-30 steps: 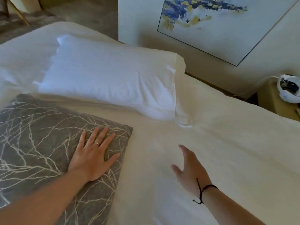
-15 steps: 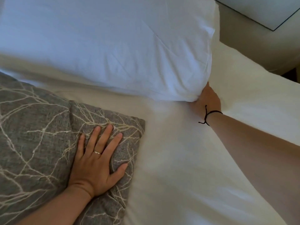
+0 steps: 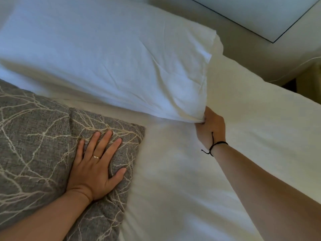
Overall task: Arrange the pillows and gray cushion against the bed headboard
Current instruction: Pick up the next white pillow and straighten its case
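A large white pillow [image 3: 107,63] lies across the top of the bed. My right hand [image 3: 211,126] is closed on its near right corner, and that corner is lifted slightly off the sheet. A gray cushion [image 3: 38,136] with a pale branch pattern lies at the lower left. My left hand [image 3: 96,164] rests flat on the cushion's right part, fingers spread, pressing it down. A ring is on that hand and a black cord is on my right wrist.
The cream bedsheet [image 3: 191,180] covers the middle and right of the view. A beige wall with the corner of a framed picture [image 3: 257,14] rises at the top right. A thin white cable [image 3: 295,66] runs along the bed's far right edge.
My right hand reached from the open sheet to the pillow's near right corner and gripped it. The view moved closer to the pillow. My left hand stayed on the cushion.
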